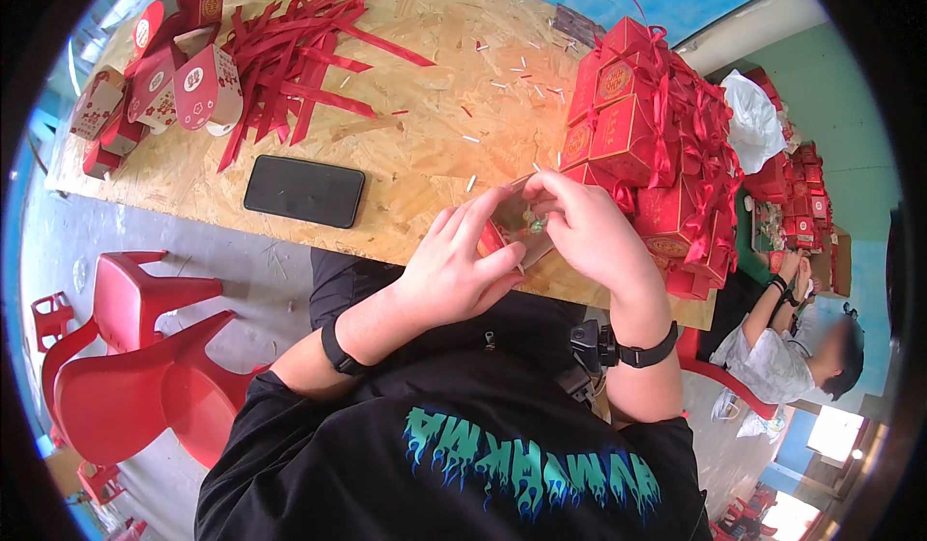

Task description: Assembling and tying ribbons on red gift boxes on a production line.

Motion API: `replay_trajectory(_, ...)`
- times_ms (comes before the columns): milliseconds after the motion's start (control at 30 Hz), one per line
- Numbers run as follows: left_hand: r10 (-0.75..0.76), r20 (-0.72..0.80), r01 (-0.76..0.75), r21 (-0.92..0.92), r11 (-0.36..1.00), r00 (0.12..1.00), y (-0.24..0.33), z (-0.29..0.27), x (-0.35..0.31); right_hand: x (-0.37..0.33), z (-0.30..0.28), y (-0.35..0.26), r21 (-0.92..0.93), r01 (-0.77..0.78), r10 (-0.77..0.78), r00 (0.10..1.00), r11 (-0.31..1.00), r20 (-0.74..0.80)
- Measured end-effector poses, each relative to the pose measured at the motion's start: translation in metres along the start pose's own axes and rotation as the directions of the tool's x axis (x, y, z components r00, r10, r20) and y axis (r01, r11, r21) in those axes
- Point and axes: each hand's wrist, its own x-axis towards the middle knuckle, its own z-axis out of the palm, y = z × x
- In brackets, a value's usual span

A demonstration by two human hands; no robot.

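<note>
Between my hands, at the table's front edge, is a small red gift box (491, 240) with its top open. Inside lies a small greenish, shiny piece (537, 222) that looks like a wrapped sweet. My left hand (452, 263) grips the box's left side, fingers curled over its rim and thumb on the near side. At the right side my right hand (597, 234) is bent over the opening, its fingertips on the far rim and inside edge. The fingers partly hide the box's walls and contents.
A stack of red boxes tied with ribbon (642, 145) stands close by my right hand. A black phone (304, 191), loose red ribbons (299, 54) and unribboned boxes (159, 78) lie leftward. White bits (526, 73) dot the table. Red chairs (145, 377) stand left; another person (772, 358) sits right.
</note>
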Motion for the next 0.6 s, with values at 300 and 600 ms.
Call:
replay_trajectory(300, -0.003, 0.022, 0.003, 0.005, 1.000, 1.000, 0.002, -0.001, 0.000, -0.006, 0.004, -0.006, 0.016, 0.052, -0.049, 0.988, 0.999, -0.145)
replay_trajectory(600, -0.004, 0.021, 0.003, 0.028, 1.000, 1.000, 0.004, -0.001, 0.000, -0.021, 0.004, -0.008, -0.085, 0.149, -0.168, 0.939, 0.985, -0.300)
